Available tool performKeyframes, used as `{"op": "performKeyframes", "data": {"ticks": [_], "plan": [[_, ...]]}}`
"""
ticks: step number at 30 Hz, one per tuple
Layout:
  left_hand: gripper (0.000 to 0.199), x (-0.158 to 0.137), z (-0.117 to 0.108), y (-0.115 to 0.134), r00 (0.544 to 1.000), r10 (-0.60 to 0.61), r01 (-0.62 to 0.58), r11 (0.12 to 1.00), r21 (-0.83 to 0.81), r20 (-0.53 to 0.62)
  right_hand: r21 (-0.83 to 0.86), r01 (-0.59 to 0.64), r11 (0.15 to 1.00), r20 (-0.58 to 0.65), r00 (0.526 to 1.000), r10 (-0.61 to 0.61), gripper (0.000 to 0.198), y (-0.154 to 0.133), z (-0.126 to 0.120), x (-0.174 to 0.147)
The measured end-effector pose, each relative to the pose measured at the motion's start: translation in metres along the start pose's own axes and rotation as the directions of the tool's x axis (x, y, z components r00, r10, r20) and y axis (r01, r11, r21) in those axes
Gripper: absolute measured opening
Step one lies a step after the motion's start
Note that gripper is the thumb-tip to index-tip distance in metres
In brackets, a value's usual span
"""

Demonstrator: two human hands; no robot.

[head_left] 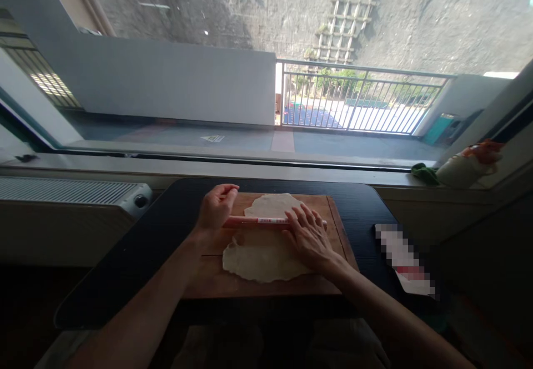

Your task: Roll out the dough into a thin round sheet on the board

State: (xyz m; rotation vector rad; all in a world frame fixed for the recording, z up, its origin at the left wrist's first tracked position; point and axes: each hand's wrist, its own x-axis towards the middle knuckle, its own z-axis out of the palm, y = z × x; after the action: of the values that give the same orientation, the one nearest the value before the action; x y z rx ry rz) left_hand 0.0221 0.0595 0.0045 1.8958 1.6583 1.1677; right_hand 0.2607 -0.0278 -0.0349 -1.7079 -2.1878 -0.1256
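Observation:
A reddish-brown rolling pin [245, 222] with a white printed label lies crosswise over a wooden board [200, 288]. Pale flattened dough shows on both sides of it: a smaller part [268, 205] beyond the pin and a larger one [260, 261] nearer me. Whether the two parts join under the pin, I cannot tell. My right hand [310, 233] rests on the pin's right part, fingers spread and stretched forward. At the pin's left end is my left hand [216, 208], its fingers curled toward the thumb; what is between them is hidden.
The board lies on a dark table [145, 252] by a window. A pixelated flat object [403, 261] sits on the table's right side. A radiator [70, 197] stands to the left. On the sill at right is a white pitcher-like object [460, 166] beside something green [423, 173].

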Motion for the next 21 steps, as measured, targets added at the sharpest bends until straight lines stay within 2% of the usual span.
{"op": "performKeyframes", "data": {"ticks": [1,2,3,5,7,10,13,15,18,21], "plan": [[0.040,-0.006,-0.010,-0.004,0.997,-0.040,0.042,0.999,0.028,-0.072,0.010,0.014,1.000,0.014,1.000,-0.014,0.044,0.000,-0.002,-0.004],[0.037,-0.011,-0.017,-0.008,0.993,-0.073,0.080,0.994,0.077,-0.092,0.019,0.020,1.000,0.032,0.999,-0.021,0.042,0.000,-0.005,-0.005],[0.034,-0.015,-0.023,-0.011,0.994,-0.097,0.103,0.986,0.134,-0.054,0.025,0.021,0.999,0.051,0.998,-0.022,0.040,0.002,-0.007,-0.002],[0.032,-0.021,-0.028,-0.016,0.981,-0.136,0.099,0.966,0.239,0.141,0.026,0.022,0.999,0.089,0.996,-0.024,0.033,0.004,-0.012,0.009],[0.033,-0.026,-0.028,-0.018,0.929,-0.186,0.073,0.941,0.331,0.322,0.016,0.030,0.999,0.125,0.992,-0.032,0.026,0.006,-0.016,0.019],[0.037,-0.032,-0.023,-0.019,0.873,-0.255,0.051,0.895,0.442,0.416,0.005,0.004,1.000,0.121,0.993,-0.005,0.023,0.011,-0.025,0.025],[0.040,-0.036,-0.018,-0.019,0.838,-0.227,-0.003,0.907,0.420,0.496,0.021,-0.122,0.992,0.077,0.990,0.120,0.026,0.023,-0.032,0.019],[0.035,-0.038,-0.015,-0.020,0.820,-0.178,-0.031,0.935,0.353,0.544,0.018,-0.239,0.971,0.073,0.969,0.237,0.028,0.033,-0.034,0.012],[0.029,-0.039,-0.011,-0.021,0.820,-0.140,-0.026,0.960,0.280,0.555,0.027,-0.374,0.927,0.105,0.923,0.370,0.029,0.047,-0.032,0.001],[0.026,-0.037,-0.008,-0.019,0.833,-0.147,0.018,0.971,0.240,0.533,0.069,-0.441,0.895,0.188,0.887,0.423,0.035,0.053,-0.030,-0.004]]}}
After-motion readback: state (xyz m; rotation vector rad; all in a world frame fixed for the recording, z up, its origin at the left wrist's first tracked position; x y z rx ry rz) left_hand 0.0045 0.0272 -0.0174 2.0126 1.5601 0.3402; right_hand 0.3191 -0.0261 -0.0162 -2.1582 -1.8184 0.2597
